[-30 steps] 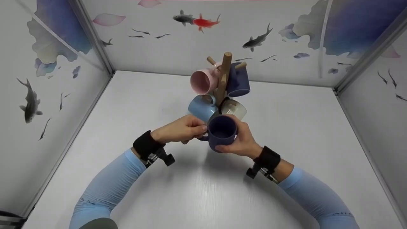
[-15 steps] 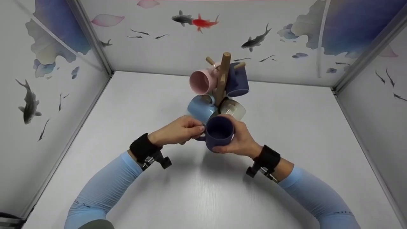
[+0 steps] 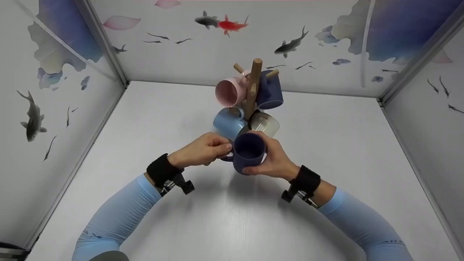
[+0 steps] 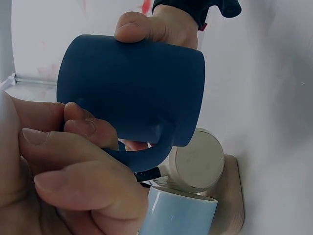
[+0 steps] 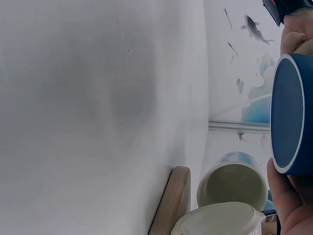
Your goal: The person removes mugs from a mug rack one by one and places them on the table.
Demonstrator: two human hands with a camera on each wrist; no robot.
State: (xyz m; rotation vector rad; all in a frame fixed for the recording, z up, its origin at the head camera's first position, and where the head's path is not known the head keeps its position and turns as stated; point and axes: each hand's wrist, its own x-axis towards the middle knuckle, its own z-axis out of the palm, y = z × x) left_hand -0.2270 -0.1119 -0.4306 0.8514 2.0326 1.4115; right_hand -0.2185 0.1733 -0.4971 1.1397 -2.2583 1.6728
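Observation:
A dark blue mug [image 3: 246, 164] is held up in front of the mug tree, its mouth facing the head camera. My right hand [image 3: 274, 156] grips its body from the right, thumb across the near side. On the other side my left hand [image 3: 203, 149] pinches the handle, which the left wrist view shows as a curved loop [image 4: 151, 155] beside the fingers. The mug's flat underside [image 5: 287, 115], edged by a pale ring, appears in the right wrist view. Just behind it stands the wooden mug tree [image 3: 256, 78].
On the tree hang a pink mug [image 3: 227, 93], a second dark blue mug [image 3: 272, 95], a light blue mug [image 3: 227, 123] and a see-through mug [image 3: 268, 125]. Its wooden base [image 4: 231, 196] rests on the white table [image 3: 232, 224]. Printed wall panels [image 3: 170, 65] enclose the back and sides.
Both hands and the mug have drifted slightly left, while the whole head view has also shifted a little. The grip on the mug looks the same.

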